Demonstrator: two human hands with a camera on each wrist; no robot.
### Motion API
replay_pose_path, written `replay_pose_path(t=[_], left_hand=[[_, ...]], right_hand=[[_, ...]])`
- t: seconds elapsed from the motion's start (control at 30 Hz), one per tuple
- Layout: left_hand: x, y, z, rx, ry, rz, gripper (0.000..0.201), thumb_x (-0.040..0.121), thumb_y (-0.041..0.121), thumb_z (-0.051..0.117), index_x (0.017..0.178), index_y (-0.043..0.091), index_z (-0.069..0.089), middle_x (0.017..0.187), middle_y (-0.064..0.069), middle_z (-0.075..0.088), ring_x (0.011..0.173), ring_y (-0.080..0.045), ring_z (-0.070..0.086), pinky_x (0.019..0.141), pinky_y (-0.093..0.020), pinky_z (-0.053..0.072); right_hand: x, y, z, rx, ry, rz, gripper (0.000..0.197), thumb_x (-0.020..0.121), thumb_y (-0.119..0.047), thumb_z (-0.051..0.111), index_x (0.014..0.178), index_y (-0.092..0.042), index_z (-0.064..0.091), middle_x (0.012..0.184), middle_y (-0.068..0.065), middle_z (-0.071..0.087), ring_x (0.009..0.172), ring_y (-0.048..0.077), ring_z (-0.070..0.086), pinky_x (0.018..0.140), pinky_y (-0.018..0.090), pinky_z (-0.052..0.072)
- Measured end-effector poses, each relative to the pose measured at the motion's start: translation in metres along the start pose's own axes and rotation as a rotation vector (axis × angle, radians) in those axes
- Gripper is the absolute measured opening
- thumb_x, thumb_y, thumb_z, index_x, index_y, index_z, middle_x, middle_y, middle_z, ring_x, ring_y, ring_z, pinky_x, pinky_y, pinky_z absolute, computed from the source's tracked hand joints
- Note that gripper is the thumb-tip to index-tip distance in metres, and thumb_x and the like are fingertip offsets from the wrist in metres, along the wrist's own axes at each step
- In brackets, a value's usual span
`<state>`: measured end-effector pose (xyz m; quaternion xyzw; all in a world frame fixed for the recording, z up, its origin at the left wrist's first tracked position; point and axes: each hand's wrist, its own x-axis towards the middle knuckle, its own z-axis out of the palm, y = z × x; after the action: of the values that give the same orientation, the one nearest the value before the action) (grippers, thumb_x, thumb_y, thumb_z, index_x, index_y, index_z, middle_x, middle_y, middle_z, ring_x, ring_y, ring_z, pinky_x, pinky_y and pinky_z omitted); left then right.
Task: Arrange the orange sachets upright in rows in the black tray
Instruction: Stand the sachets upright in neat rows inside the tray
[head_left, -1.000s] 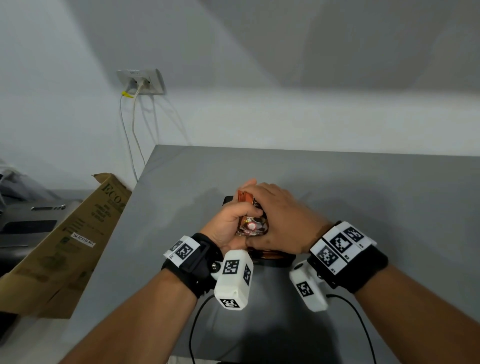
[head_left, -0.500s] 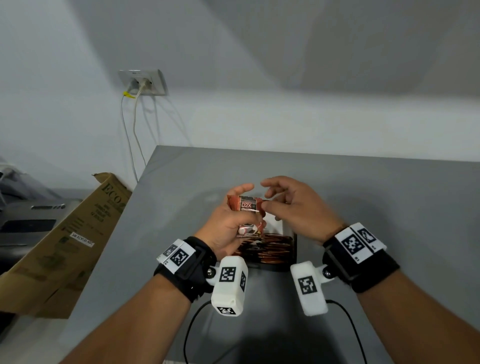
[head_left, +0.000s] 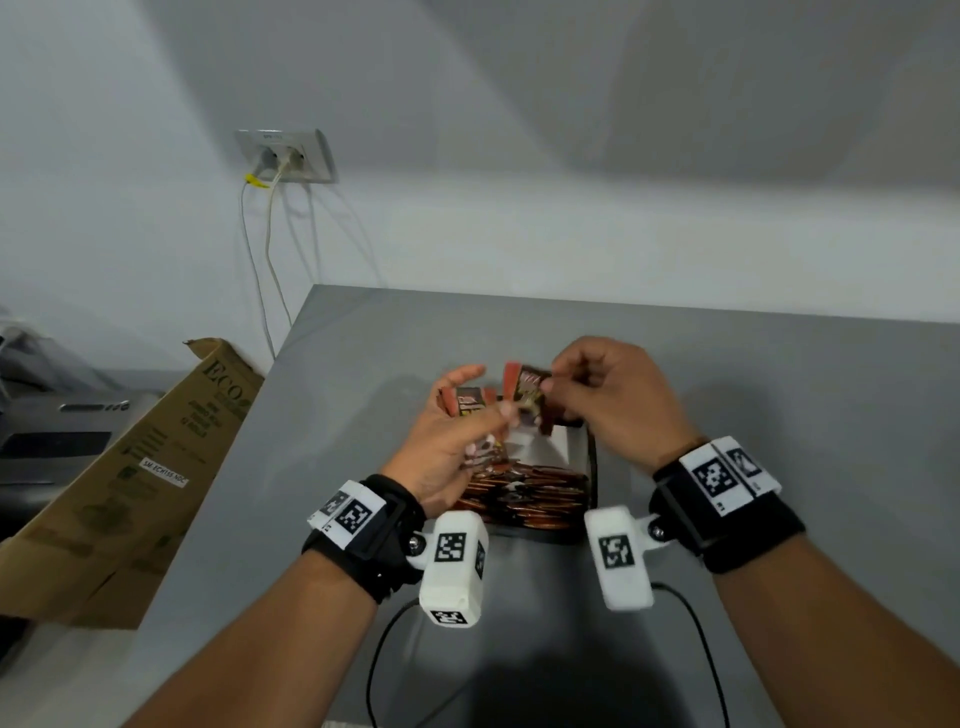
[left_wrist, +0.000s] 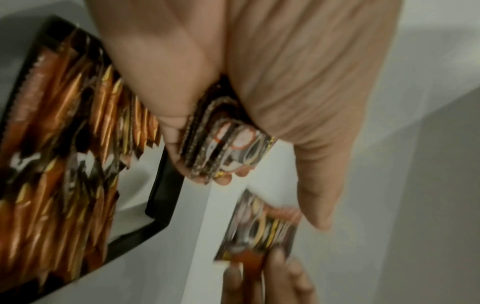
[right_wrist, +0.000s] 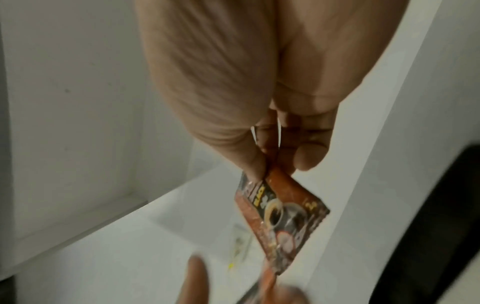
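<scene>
My left hand (head_left: 457, 431) holds a small stack of orange sachets (head_left: 470, 405) above the black tray (head_left: 591, 467); the left wrist view shows the stack (left_wrist: 223, 148) pinched between thumb and curled fingers. My right hand (head_left: 597, 395) pinches one orange sachet (head_left: 527, 397) by its top, just right of the stack; in the right wrist view this sachet (right_wrist: 283, 218) hangs from thumb and fingertips. The tray (left_wrist: 161, 185) holds several sachets (head_left: 524, 496) packed upright in rows at its near end. Its far end shows a white bottom.
The tray sits on a grey table (head_left: 753, 374) against a white wall. A cardboard box (head_left: 130, 478) leans at the table's left edge. A wall socket (head_left: 285, 156) with cables hangs above it. A black cable (head_left: 696, 649) runs along the table's near side.
Both hands lifted off the tray with the stack. The right hand then drew one sachet off the stack and moved it to the right.
</scene>
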<state>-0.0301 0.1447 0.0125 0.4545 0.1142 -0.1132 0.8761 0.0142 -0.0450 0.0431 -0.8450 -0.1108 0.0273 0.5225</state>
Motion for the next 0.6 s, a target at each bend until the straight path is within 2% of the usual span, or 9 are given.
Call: replay_pose_path(t=[0.07, 0.13, 0.17, 0.23, 0.3, 0.43, 0.6], left_hand=[[0.005, 0.006, -0.010, -0.023, 0.109, 0.020, 0.062, 0.074, 0.006, 0.079, 0.127, 0.018, 0.051, 0.095, -0.010, 0.064, 0.074, -0.023, 0.063, 0.068, -0.038, 0.055], [0.010, 0.010, -0.022, -0.040, 0.197, 0.039, 0.041, 0.084, 0.005, 0.070, 0.120, 0.019, 0.055, 0.090, -0.008, 0.063, 0.074, -0.023, 0.062, 0.069, -0.037, 0.053], [0.013, 0.011, -0.027, -0.036, 0.225, 0.041, 0.035, 0.088, 0.001, 0.064, 0.117, 0.019, 0.057, 0.092, -0.007, 0.064, 0.076, -0.023, 0.062, 0.071, -0.037, 0.053], [0.016, 0.010, -0.034, 0.013, 0.253, 0.036, 0.032, 0.090, -0.003, 0.059, 0.115, 0.017, 0.058, 0.097, -0.007, 0.063, 0.078, -0.024, 0.063, 0.076, -0.038, 0.052], [0.017, 0.009, -0.040, 0.067, 0.267, 0.035, 0.033, 0.090, -0.004, 0.058, 0.116, 0.016, 0.058, 0.098, -0.008, 0.064, 0.075, -0.024, 0.063, 0.075, -0.037, 0.052], [0.018, 0.007, -0.050, 0.111, 0.283, 0.027, 0.035, 0.090, -0.004, 0.059, 0.120, 0.015, 0.058, 0.095, -0.007, 0.066, 0.071, -0.022, 0.064, 0.068, -0.035, 0.054], [0.020, 0.008, -0.056, 0.119, 0.288, 0.004, 0.036, 0.089, -0.003, 0.060, 0.120, 0.015, 0.059, 0.095, -0.009, 0.064, 0.073, -0.024, 0.063, 0.066, -0.034, 0.054]], right_hand=[[0.015, 0.014, -0.017, -0.102, 0.113, 0.019, 0.018, 0.082, -0.014, 0.077, 0.076, -0.026, 0.066, 0.072, -0.004, 0.071, 0.069, 0.018, 0.069, 0.065, 0.037, 0.060], [0.025, 0.030, -0.024, -0.262, 0.111, 0.053, 0.022, 0.081, -0.012, 0.077, 0.077, -0.027, 0.062, 0.074, -0.008, 0.068, 0.069, 0.009, 0.066, 0.059, 0.017, 0.052], [0.028, 0.038, -0.022, -0.333, 0.077, 0.078, 0.023, 0.082, -0.011, 0.076, 0.080, -0.028, 0.061, 0.078, -0.008, 0.067, 0.071, 0.009, 0.065, 0.057, 0.013, 0.048], [0.031, 0.054, -0.013, -0.436, -0.003, 0.105, 0.019, 0.084, -0.009, 0.071, 0.085, -0.025, 0.060, 0.084, -0.004, 0.066, 0.077, 0.017, 0.065, 0.063, 0.022, 0.050], [0.032, 0.067, -0.004, -0.514, -0.075, 0.111, 0.014, 0.087, -0.010, 0.066, 0.088, -0.023, 0.061, 0.087, -0.001, 0.067, 0.080, 0.022, 0.064, 0.068, 0.030, 0.052], [0.037, 0.082, 0.003, -0.615, -0.179, 0.102, 0.012, 0.091, -0.012, 0.062, 0.092, -0.024, 0.061, 0.099, 0.004, 0.065, 0.086, 0.023, 0.062, 0.073, 0.034, 0.053], [0.041, 0.090, 0.006, -0.624, -0.197, 0.095, 0.014, 0.092, -0.016, 0.061, 0.104, -0.024, 0.061, 0.105, 0.006, 0.068, 0.091, 0.024, 0.064, 0.080, 0.041, 0.058]])
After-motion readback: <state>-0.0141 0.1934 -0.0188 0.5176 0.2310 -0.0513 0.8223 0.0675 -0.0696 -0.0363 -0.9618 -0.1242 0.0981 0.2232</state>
